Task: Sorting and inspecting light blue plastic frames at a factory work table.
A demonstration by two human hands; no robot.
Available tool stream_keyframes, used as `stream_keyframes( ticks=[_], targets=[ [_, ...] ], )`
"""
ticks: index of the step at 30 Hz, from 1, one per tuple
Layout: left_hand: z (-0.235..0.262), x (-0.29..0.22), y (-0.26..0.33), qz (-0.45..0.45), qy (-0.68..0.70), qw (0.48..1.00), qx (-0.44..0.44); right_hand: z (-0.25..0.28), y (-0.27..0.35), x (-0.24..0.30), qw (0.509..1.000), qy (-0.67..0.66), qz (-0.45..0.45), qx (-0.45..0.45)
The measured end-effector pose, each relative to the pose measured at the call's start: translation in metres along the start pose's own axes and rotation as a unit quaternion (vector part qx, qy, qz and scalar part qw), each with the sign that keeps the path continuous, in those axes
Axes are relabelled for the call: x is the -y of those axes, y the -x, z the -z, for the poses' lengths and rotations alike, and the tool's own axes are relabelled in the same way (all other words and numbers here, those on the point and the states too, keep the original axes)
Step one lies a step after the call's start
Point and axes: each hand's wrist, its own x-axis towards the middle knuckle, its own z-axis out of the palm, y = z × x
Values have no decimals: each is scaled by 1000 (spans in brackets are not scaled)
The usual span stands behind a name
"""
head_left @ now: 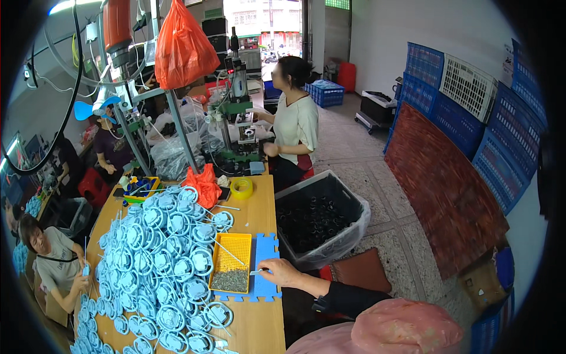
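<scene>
My right hand (281, 273) comes in from the right in a black sleeve. Its fingers are pinched on a small pale piece (256, 272), too small to make out, over a blue foam mat (265, 289). Just left of it is a yellow tray (250, 255) with small grey metal bits (230, 281) at its near end and a thin pale rod (230, 252) across its far part. A large heap of light-blue round plastic parts with ring-shaped rims (171, 259) covers the table's left side. My left hand does not show.
The wooden table (259, 200) also bears yellow tape (241, 187) and a red bag (203, 186). Right of it stands a lined bin of black parts (321, 218). One co-worker (298, 118) is at a machine (239, 127); another (56, 259) handles a part at left.
</scene>
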Motion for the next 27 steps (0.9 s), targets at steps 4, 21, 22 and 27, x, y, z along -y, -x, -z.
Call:
stream_keyframes(
  ticks=[4,21,22,27],
  targets=[
    [23,13,14,-20,-13,999,-34,2,13,-9,1000,15,25,-10],
    [21,-22,-61,143,16,990,-7,24,-24,-59,998,-55,23,9],
    [17,-18,-56,165,17,986,-9,27,-28,-69,997,-69,24,14],
    [20,-2,-37,214,-45,975,37,49,-44,-80,999,-42,15,5]
  ],
)
